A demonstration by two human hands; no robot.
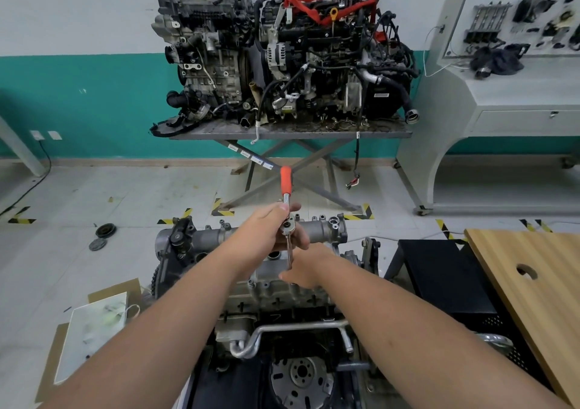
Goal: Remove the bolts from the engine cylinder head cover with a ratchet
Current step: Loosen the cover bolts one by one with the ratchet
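Teal/white wall (pixel 94 63), tiled floor (pixel 125 195), wood bench (pixel 533 276) rt.

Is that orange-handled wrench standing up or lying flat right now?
Standing up. The ratchet has its orange grip pointing upward, the left hand holds its head, and a thin extension drops toward the cylinder head cover beside the right hand.

Both bare forearms reach in from the bottom corners, left from about 7 o'clock, right from about 5, and meet near center. The left hand (pixel 272 227) sits higher, fingers curled around the ratchet (pixel 286 203) by its head. The right hand (pixel 306 267) is just below at 5 o'clock, fingertips pinching the extension bar (pixel 289 253).
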